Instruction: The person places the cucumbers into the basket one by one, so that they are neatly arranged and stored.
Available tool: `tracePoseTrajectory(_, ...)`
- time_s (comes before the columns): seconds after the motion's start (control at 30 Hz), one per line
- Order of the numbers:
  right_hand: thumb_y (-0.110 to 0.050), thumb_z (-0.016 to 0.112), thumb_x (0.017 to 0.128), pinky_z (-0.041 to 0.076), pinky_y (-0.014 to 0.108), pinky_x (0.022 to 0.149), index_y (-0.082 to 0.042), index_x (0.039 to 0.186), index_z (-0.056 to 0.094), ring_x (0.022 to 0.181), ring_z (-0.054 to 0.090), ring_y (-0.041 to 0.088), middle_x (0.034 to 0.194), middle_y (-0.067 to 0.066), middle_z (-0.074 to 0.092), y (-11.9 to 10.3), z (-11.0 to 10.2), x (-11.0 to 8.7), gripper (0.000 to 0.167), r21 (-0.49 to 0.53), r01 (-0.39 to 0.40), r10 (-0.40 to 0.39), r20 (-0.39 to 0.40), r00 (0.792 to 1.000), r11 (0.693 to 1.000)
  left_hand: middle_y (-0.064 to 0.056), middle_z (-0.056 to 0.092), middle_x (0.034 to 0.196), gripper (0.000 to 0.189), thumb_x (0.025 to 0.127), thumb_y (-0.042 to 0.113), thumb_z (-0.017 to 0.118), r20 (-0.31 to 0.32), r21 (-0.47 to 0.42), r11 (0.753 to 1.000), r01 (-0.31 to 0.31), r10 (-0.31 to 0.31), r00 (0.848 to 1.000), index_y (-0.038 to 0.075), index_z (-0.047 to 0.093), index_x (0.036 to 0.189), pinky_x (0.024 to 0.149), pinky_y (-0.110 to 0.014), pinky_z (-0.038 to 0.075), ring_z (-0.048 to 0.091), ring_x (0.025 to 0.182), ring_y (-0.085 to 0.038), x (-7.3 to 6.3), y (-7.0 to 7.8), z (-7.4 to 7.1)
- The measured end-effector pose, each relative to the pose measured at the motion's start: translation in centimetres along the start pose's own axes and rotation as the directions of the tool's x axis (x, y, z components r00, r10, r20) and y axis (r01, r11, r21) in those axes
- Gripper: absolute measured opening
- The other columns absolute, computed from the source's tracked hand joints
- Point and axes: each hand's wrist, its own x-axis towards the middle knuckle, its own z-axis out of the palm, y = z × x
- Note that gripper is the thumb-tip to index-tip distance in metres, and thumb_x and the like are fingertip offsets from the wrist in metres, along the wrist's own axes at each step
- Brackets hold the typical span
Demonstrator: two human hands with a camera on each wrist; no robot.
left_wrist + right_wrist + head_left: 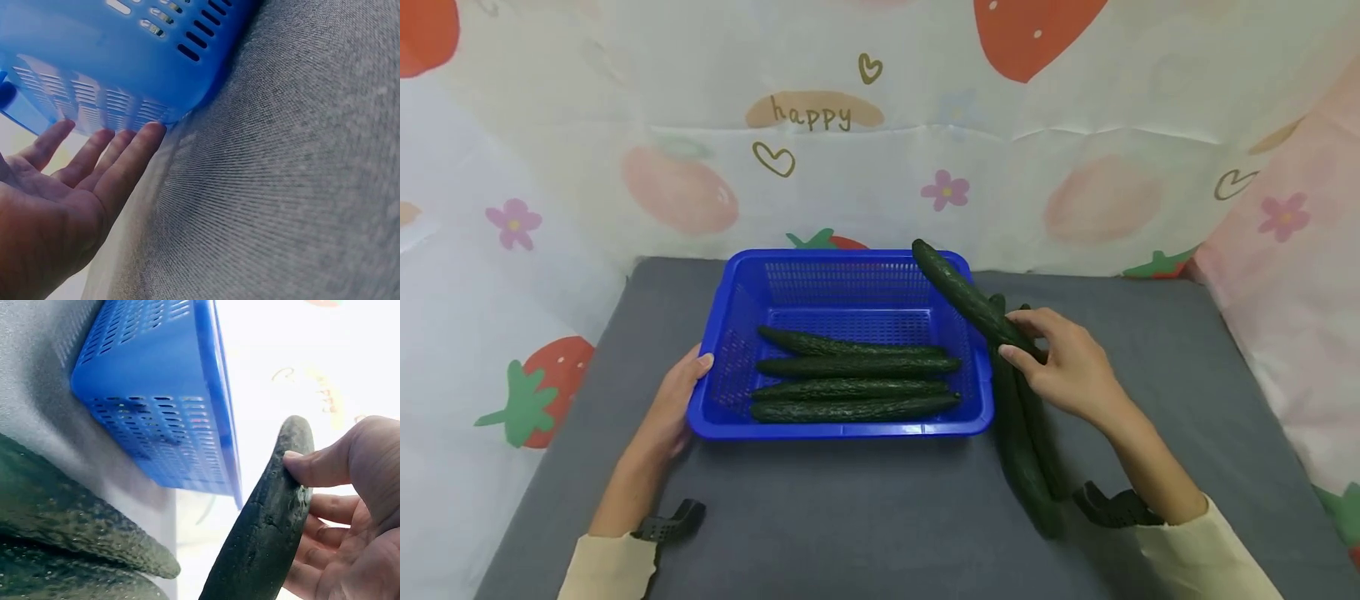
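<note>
A blue plastic basket (842, 431) stands on the grey cloth, with several dark green cucumbers (857, 367) lying side by side inside it. My left hand (677, 396) holds the basket's left side, thumb over the rim; in the left wrist view its fingers (128, 165) touch the outer wall. Between thumb and fingers, my right hand (1071, 362) pinches a cucumber (958, 287) near its lower end. That cucumber slants up and left, its far tip over the basket's back right corner. Beneath the right hand, two more cucumbers (1018, 450) lie together on the cloth.
The grey cloth (865, 517) covers the table. A pale printed curtain (850, 192) with strawberries, flowers and hearts hangs behind and along both sides. The two loose cucumbers lie close against the basket's right side.
</note>
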Motion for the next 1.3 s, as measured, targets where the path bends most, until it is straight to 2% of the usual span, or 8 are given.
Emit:
tracePoseTrajectory(0.2,-0.023,0.067,0.106,0.043,0.038,0.068,-0.005,0.146,0.059,0.075,0.053,0.022,0.131,0.018,0.067,-0.7,-0.1,1.3,0.045,-0.033,0.045,-0.045,0.024,0.999,0.998,0.007,0.073,0.117,0.05,0.115,0.031,0.04,0.016,-0.008,1.0,-0.013,0.013,1.0,0.004,0.035,0.157,0.083,-0.027,0.063,0.074,0.102,-0.009,0.1,0.1,-0.1)
tracePoseTrajectory(0.3,-0.023,0.066,0.106,0.039,0.036,0.061,-0.006,0.147,0.059,0.066,0.046,0.02,0.134,0.017,0.066,-1.1,0.0,2.0,0.045,-0.04,0.067,-0.065,0.044,0.997,0.997,0.007,0.074,0.114,0.043,0.115,0.03,0.04,0.002,-0.015,1.0,-0.012,0.012,1.0,0.009,0.04,0.153,0.082,-0.026,0.063,0.074,0.1,-0.009,0.0,0.0,-0.1)
tracePoseTrajectory(0.43,-0.023,0.065,0.106,0.035,0.034,0.055,-0.008,0.148,0.058,0.062,0.044,0.019,0.138,0.017,0.065,-2.0,0.3,2.7,0.045,-0.06,0.096,-0.093,0.063,0.994,0.994,0.007,0.074,0.114,0.042,0.115,0.031,0.04,0.002,-0.018,1.0,-0.009,0.009,1.0,0.011,0.041,0.152,0.083,-0.026,0.063,0.074,0.1,-0.008,-0.1,0.1,-0.1)
tracePoseTrajectory(0.67,-0.022,0.066,0.106,0.036,0.033,0.053,-0.008,0.149,0.059,0.057,0.046,0.015,0.14,0.017,0.066,-3.3,0.6,4.1,0.046,-0.118,0.177,-0.17,0.07,0.983,0.977,0.008,0.074,0.116,0.053,0.115,0.032,0.04,-0.001,-0.01,1.0,-0.001,0.001,1.0,0.002,0.033,0.158,0.084,-0.026,0.063,0.074,0.102,-0.009,-0.1,0.0,-0.1)
tracePoseTrajectory(0.87,-0.019,0.067,0.104,0.035,0.032,0.052,-0.008,0.146,0.062,0.06,0.047,0.016,0.133,0.016,0.069,-4.0,0.7,5.7,0.043,-0.157,0.231,-0.227,0.041,0.973,0.96,0.009,0.072,0.119,0.06,0.115,0.033,0.04,-0.002,0.014,1.0,-0.001,0.001,1.0,-0.002,0.027,0.161,0.085,-0.026,0.063,0.074,0.105,-0.009,0.0,0.1,0.0)
tracePoseTrajectory(1.03,-0.019,0.069,0.103,0.034,0.031,0.053,-0.01,0.143,0.064,0.061,0.046,0.017,0.126,0.012,0.071,-5.2,1.0,6.7,0.042,-0.158,0.26,-0.254,0.058,0.965,0.952,0.008,0.073,0.118,0.054,0.115,0.032,0.041,-0.006,-0.007,1.0,-0.011,0.011,1.0,0.001,0.033,0.158,0.084,-0.025,0.063,0.074,0.103,-0.008,0.0,0.2,-0.1)
tracePoseTrajectory(1.17,-0.021,0.069,0.103,0.035,0.031,0.054,-0.01,0.144,0.064,0.064,0.051,0.018,0.135,0.012,0.07,-6.2,1.5,7.5,0.042,-0.167,0.28,-0.27,0.079,0.96,0.945,0.006,0.074,0.114,0.047,0.115,0.031,0.042,-0.012,-0.041,0.999,-0.013,0.012,1.0,0.006,0.038,0.154,0.083,-0.025,0.063,0.074,0.1,-0.008,0.0,0.3,-0.1)
tracePoseTrajectory(1.3,-0.022,0.069,0.104,0.035,0.031,0.052,-0.013,0.144,0.065,0.063,0.053,0.018,0.135,0.011,0.071,-6.8,2.0,8.1,0.041,-0.177,0.28,-0.27,0.075,0.96,0.944,0.006,0.074,0.115,0.05,0.115,0.032,0.041,-0.001,-0.033,0.999,-0.001,0.001,1.0,0.005,0.035,0.157,0.084,-0.026,0.063,0.074,0.101,-0.009,-0.1,0.2,0.0)
